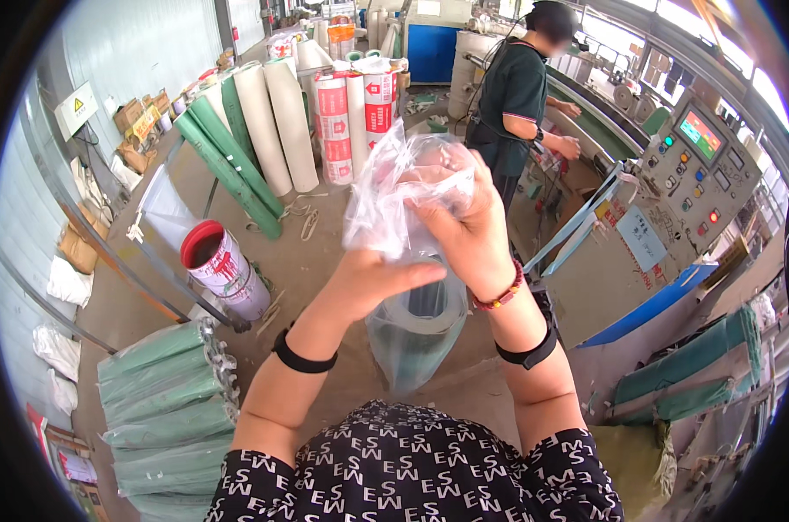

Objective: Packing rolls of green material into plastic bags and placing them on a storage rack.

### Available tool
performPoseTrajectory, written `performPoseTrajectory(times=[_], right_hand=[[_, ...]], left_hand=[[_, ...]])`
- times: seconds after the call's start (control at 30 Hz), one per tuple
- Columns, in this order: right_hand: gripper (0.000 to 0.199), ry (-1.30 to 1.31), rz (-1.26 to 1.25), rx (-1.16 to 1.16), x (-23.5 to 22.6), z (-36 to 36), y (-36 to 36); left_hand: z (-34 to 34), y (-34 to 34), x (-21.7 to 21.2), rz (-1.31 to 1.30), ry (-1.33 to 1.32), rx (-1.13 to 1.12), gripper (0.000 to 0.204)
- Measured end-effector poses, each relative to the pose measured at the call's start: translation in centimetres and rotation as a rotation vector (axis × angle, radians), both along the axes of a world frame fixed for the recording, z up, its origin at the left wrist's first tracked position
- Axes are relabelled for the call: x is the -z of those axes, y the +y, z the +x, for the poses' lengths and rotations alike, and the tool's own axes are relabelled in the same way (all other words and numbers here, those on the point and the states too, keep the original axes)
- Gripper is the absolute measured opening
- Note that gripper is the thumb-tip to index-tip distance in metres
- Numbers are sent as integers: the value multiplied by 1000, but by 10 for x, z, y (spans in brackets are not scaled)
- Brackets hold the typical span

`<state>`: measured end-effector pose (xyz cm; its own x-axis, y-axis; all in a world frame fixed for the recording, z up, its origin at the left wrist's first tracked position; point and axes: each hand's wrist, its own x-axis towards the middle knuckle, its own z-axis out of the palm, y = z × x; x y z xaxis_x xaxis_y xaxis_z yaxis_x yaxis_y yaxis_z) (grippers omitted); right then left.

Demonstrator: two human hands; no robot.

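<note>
Both my hands are raised in front of me at the gathered top of a clear plastic bag (379, 204). My right hand (471, 217) has its fingers closed around the bunched plastic. Lower and to the left, my left hand (377, 274) cups the bag from beneath, its thumb reaching toward my right hand; its other fingers are partly hidden by the film. Below the hands stands an upright roll (412, 348) wrapped in clear film, with a pale ring-shaped core end (429, 313) facing up.
Wrapped green rolls (164, 409) lie stacked at the lower left, near a red-rimmed bucket (225, 270). Green and white rolls (264, 130) stand ahead. A co-worker (512, 104) stands at a machine. A control panel (695, 174) is at right, above more green rolls (690, 365).
</note>
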<state>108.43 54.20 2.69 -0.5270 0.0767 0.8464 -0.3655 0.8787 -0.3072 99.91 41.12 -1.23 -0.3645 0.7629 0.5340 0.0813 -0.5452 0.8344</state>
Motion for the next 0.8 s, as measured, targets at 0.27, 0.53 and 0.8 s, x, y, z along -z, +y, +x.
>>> performPoseTrajectory(times=[0.27, 0.53, 0.8], right_hand=[[102, -351, -450, -680, 42, 10, 28], [40, -526, -859, -810, 60, 8, -33], [33, -329, -940, -807, 26, -16, -30]], left_hand=[[-10, -23, -30, -145, 220, -254, 41], [-3, -21, -74, 166, 613, -228, 60], [21, -73, 52, -432, -333, 618, 105]])
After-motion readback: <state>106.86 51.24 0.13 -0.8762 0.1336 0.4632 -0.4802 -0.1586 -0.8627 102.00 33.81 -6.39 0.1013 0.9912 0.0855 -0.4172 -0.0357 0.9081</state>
